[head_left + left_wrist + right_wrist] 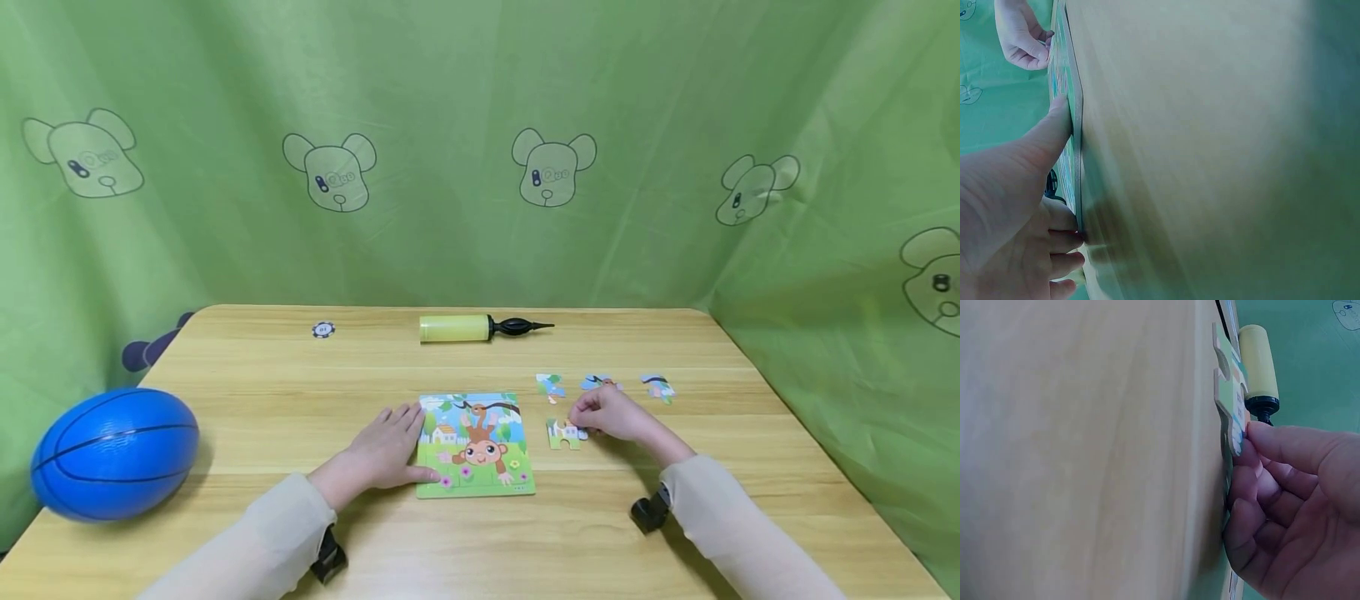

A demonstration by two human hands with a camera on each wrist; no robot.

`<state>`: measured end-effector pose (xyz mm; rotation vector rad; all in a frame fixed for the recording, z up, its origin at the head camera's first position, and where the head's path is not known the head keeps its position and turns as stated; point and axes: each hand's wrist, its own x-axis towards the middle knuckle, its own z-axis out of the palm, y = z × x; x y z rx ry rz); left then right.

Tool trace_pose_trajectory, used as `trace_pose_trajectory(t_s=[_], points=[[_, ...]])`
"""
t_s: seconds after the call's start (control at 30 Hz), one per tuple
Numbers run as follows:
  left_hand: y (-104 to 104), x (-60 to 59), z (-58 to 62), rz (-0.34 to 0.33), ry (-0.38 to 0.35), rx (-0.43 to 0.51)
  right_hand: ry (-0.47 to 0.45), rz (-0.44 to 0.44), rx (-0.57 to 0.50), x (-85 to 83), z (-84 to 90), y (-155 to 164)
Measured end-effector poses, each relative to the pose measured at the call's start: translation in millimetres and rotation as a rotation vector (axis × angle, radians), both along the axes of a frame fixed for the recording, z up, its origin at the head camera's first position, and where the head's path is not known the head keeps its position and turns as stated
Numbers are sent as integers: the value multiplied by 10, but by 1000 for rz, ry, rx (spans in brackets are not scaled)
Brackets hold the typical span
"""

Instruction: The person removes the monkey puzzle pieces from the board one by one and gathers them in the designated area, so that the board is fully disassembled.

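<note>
Near the front edge of the pale wooden tabletop (300,400) lies a square cardboard puzzle board printed with a cartoon monkey (476,444). The left hand (382,450) lies flat along its left edge, fingers straight and holding nothing; only the left wrist view shows the thumb (1054,125) pressing on the board's face while the other fingertips butt against its rim.

Just right of the board, the right hand (611,412) has its grip closed on a loose green puzzle piece with a little house on it (564,434). The right wrist view shows the thumb on top, curled fingers beneath, and the piece tilted up on edge.

Three more loose pieces (600,383) sit in a row behind that hand. Toward the back edge lie a yellow hand pump with a black nozzle (480,327) and a small dark round token (323,330). A blue rubber ball (114,454) rests at the left edge.
</note>
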<state>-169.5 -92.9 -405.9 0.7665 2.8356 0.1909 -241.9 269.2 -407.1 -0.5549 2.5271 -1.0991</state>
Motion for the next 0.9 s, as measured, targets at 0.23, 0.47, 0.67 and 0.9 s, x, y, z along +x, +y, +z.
trace_pose_trajectory(t_s=[0.23, 0.47, 0.67, 0.9], points=[[3, -5, -4, 2, 0, -15, -16, -20, 11, -15, -5, -15], [4, -5, 0, 6, -6, -16, -6, -17, 21, -9, 22, -41], [4, -1, 3, 5, -7, -19, 33, -17, 18, 28, 85, -169], [2, -1, -1, -1, 0, -14, 94, 37, 25, 85, 116, -416]])
